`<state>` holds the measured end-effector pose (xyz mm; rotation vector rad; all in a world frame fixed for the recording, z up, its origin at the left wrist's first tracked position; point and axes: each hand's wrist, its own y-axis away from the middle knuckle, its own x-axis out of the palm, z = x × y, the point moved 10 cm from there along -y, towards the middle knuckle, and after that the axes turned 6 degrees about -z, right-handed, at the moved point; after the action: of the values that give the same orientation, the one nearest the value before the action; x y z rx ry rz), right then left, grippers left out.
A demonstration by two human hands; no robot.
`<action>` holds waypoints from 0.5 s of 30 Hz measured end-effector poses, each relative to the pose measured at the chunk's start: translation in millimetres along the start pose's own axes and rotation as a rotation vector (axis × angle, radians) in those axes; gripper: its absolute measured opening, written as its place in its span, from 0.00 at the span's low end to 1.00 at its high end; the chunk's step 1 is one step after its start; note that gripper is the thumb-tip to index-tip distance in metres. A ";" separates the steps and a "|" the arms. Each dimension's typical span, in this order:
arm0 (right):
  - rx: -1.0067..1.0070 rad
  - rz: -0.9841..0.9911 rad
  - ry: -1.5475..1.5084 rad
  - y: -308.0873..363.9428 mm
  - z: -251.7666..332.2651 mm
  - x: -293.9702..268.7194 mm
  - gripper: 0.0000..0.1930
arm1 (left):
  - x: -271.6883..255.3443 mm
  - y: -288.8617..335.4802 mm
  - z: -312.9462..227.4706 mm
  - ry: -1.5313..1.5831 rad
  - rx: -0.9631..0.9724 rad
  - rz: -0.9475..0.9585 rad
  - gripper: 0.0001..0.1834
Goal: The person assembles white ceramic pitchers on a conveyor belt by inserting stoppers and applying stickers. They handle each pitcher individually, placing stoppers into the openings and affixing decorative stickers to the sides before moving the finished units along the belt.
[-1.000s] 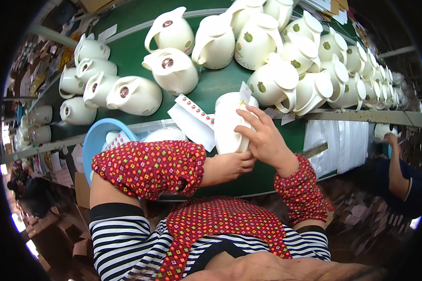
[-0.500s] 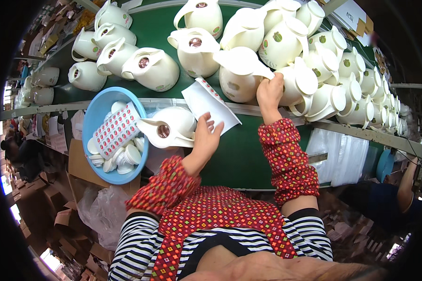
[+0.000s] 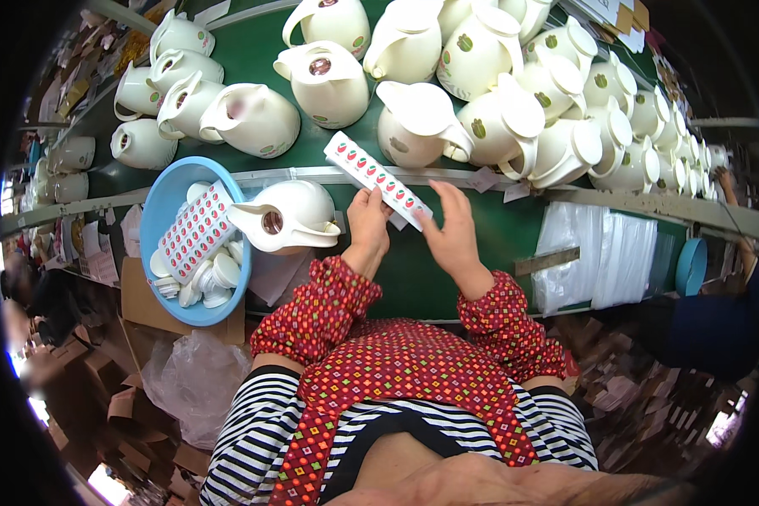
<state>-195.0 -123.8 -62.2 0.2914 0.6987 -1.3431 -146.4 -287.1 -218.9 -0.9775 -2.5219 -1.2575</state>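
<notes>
My left hand (image 3: 368, 221) is closed on the lower edge of a white sticker sheet (image 3: 379, 184) with a row of red and green stickers, held slanting over the table's front edge. By the sheet's right end, my right hand (image 3: 454, 232) has its fingers apart; its thumb is close to the sheet, and whether it touches I cannot tell. Left of my left hand lies a lidless cream jug (image 3: 305, 202), its spout pointing left and its shiny inside showing. Beyond the sheet stands a lidded cream jug (image 3: 413, 126).
A blue basin (image 3: 243, 278) at left holds white lids (image 3: 226, 270) and another sticker sheet (image 3: 196, 232). Many cream jugs (image 3: 481, 51) crowd the green table. Clear plastic bags (image 3: 586, 261) hang at the right. A person (image 3: 725, 312) is at the far right edge.
My right hand has left the lidded jug and come to the sheet's right end. My left hand has tilted the sheet so its stickers face up. The view has shifted slightly.
</notes>
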 end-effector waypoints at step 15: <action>-0.102 0.030 -0.123 33.9 87.0 -85.4 0.06 | -22.8 142.1 -130.3 -0.474 0.480 0.309 0.37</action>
<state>-142.6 -98.6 50.1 0.1359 0.6548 -1.2807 -59.3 -335.6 -52.3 -1.5851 -2.6482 -0.3303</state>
